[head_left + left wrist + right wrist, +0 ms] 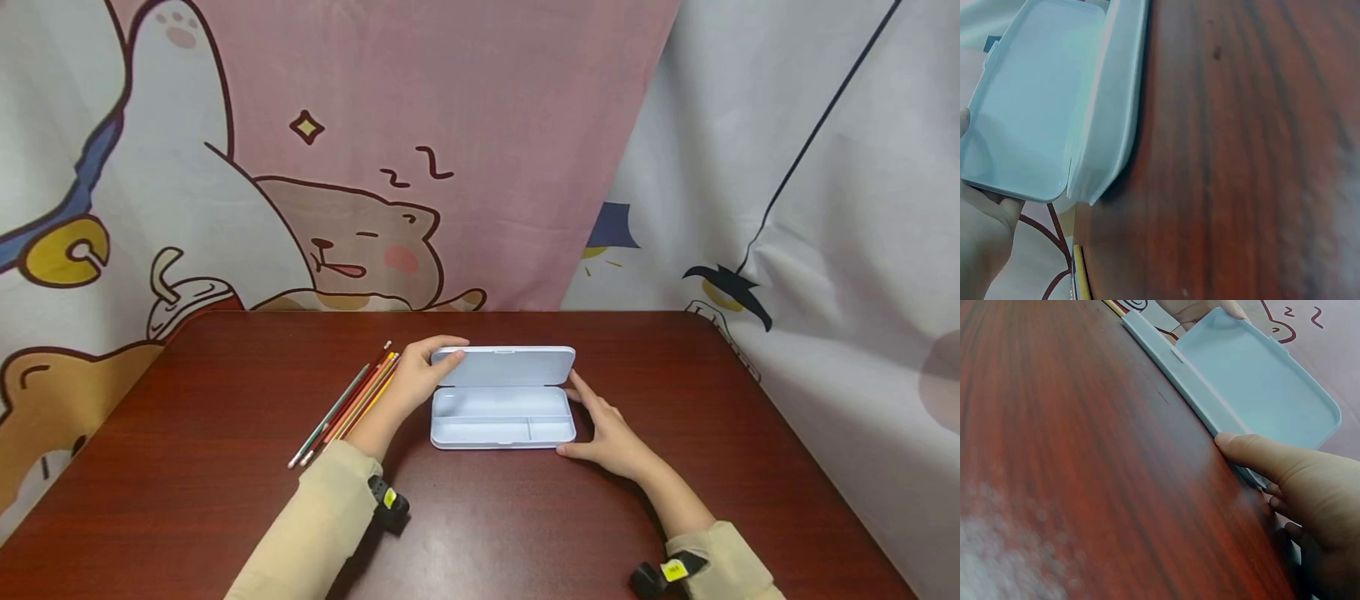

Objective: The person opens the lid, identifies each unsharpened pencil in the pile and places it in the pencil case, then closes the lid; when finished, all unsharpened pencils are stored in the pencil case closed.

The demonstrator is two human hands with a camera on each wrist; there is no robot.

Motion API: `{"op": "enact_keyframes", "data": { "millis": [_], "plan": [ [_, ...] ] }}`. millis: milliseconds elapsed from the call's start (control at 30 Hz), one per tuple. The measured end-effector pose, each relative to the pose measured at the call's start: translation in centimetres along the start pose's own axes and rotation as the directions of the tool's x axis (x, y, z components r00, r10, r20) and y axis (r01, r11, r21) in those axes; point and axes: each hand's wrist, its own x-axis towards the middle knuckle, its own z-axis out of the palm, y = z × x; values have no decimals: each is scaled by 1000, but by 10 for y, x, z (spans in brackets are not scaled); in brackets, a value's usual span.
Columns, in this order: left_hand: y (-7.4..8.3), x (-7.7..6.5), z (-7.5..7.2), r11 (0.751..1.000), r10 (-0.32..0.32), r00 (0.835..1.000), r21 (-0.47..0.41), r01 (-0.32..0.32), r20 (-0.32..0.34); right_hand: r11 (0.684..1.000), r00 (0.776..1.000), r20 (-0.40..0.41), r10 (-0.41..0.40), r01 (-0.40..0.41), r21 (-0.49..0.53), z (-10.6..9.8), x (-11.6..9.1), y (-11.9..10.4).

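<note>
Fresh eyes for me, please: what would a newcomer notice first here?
Probably the pale pencil case standing open mid-table, the left hand pinching its raised lid and the right hand at its right end. Next, the bundle of colored pencils lying left of it. Behind the table, a big sleeping cartoon animal on the pink backdrop also draws the eye.

From the front, a hand could pass low over the brown tabletop (491, 521) and into the open pencil case (487, 432). The raised lid (510, 367) walls off the back; the left hand (415, 375) and the pencils (362, 396) block the left side, the right hand (611, 435) the right end.
</note>
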Motion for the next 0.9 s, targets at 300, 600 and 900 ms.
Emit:
{"op": "enact_keyframes", "data": {
  "millis": [300, 600, 900],
  "plan": [
    [25, 4, 0, 993, -86, 996, -82, 83, -33, 1000, 1000, -6, -14, 14, -10, -1, 2, -2],
    [21, 10, 1, 978, -172, 983, -129, 162, -68, 997, 1000, -16, 27, -28, -76, 3, 11, -11],
    [1, 15, 1, 965, -225, 971, -155, 211, -78, 998, 999, -28, 47, -48, -44, 9, 16, -13]
  ]
}}
